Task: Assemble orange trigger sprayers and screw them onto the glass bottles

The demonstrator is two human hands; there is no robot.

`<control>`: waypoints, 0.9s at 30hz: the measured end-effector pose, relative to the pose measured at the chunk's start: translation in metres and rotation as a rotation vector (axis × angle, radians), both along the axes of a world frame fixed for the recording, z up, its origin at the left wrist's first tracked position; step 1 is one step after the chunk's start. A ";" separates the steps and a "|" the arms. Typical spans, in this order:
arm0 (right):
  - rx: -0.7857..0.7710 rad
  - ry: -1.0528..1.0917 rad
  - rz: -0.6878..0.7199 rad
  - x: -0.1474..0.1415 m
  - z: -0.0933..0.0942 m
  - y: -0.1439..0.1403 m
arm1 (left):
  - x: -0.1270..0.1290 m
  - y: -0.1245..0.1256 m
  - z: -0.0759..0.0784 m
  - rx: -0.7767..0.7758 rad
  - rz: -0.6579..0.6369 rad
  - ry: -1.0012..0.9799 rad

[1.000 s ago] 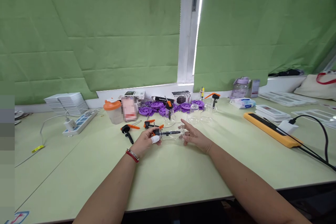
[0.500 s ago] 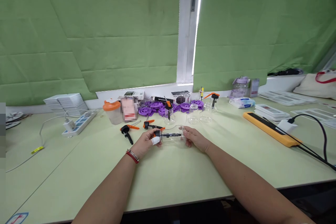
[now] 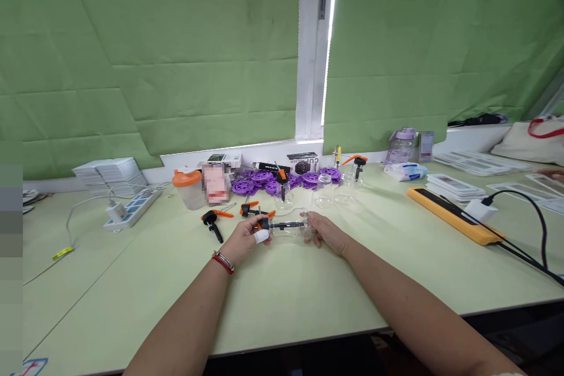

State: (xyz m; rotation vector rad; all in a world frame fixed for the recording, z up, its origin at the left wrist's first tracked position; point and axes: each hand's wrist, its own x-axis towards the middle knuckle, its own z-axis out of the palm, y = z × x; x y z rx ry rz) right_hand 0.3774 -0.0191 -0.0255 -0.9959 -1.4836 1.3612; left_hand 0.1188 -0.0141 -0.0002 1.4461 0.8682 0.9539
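A clear spray bottle [image 3: 286, 234] lies sideways between my hands above the table, its black tube running inside. My left hand [image 3: 249, 237] is closed around the black and orange sprayer head at the neck; a white wrap covers one finger. My right hand [image 3: 328, 231] grips the bottle's base. Left of my left hand lies a loose black sprayer head with an orange trigger [image 3: 212, 225]. A second loose sprayer head [image 3: 253, 211] rests just behind the left hand. Farther back stand a bottle with a sprayer in it [image 3: 283, 194] and open clear bottles [image 3: 323, 192].
Purple wheel-shaped pieces [image 3: 263, 177] are piled at the back. An orange-lidded cup [image 3: 187, 189] and a power strip [image 3: 134, 210] stand to the left. At right lie a yellow power bar [image 3: 453, 215] with cables and white card stacks [image 3: 456, 189]. Another person's hand [image 3: 550, 173] shows at the right edge.
My hands and the bottle stay in nearly the same place. Another person's hand has come into view at the far right, over the white cards. The view has shifted slightly.
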 end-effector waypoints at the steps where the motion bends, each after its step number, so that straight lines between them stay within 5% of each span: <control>1: 0.021 0.038 0.016 0.000 0.002 -0.001 | 0.000 0.001 0.000 -0.001 0.015 -0.015; 6: 0.089 0.067 0.092 0.000 0.011 -0.005 | 0.000 0.001 -0.001 0.005 0.040 -0.042; 27: -0.046 -0.010 0.000 -0.004 -0.004 0.004 | 0.000 0.000 -0.001 0.027 0.000 -0.002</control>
